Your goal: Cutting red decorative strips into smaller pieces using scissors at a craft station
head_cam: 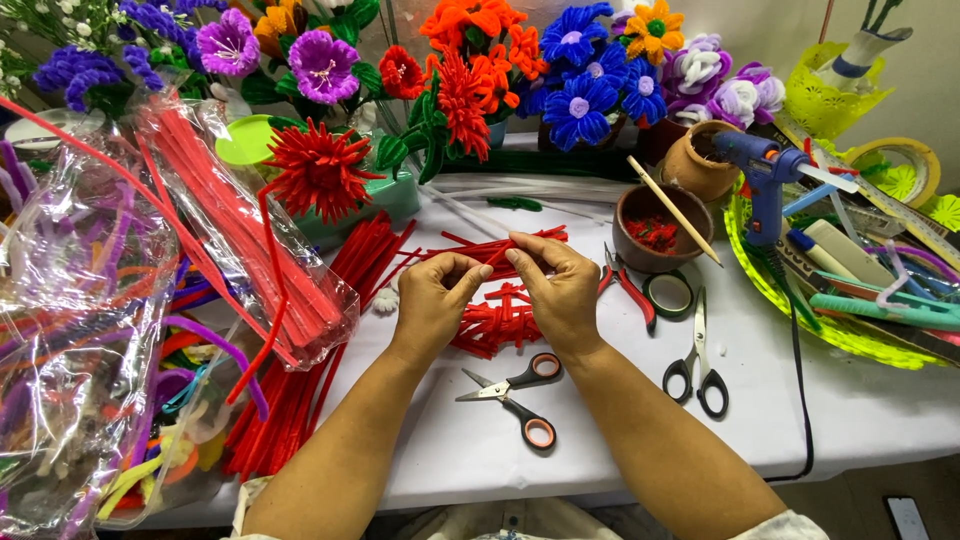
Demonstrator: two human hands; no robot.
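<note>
A white-covered work table (600,420) filled the view, its far edge lined with a row of handmade fuzzy-wire flowers in purple, orange, red and blue (470,70). Along the near-left side slumped a big clear plastic bag of mixed-colour fuzzy wires (80,330), and beside it lay a long clear sleeve packed with straight red fuzzy wires (240,230); neither package showed a label that could be made out. On the right sat a lime-green plastic tray (850,335) holding a blue glue gun (765,185) and rulers. Nearer the middle stood a brown clay bowl (650,230) with a wooden stick leaning across it.

In front of the person lay a heap of short cut red fuzzy-wire pieces (500,320), with orange-handled scissors (515,395) just below it and black-handled scissors (700,365) to the right. The left hand (435,300) and right hand (555,285) met above the heap, fingertips pressed together, pinching one short red piece (498,255) between them. The work seemed to be at the bending or twisting of a single piece; the next move probably called for a firm pinch at both ends
</note>
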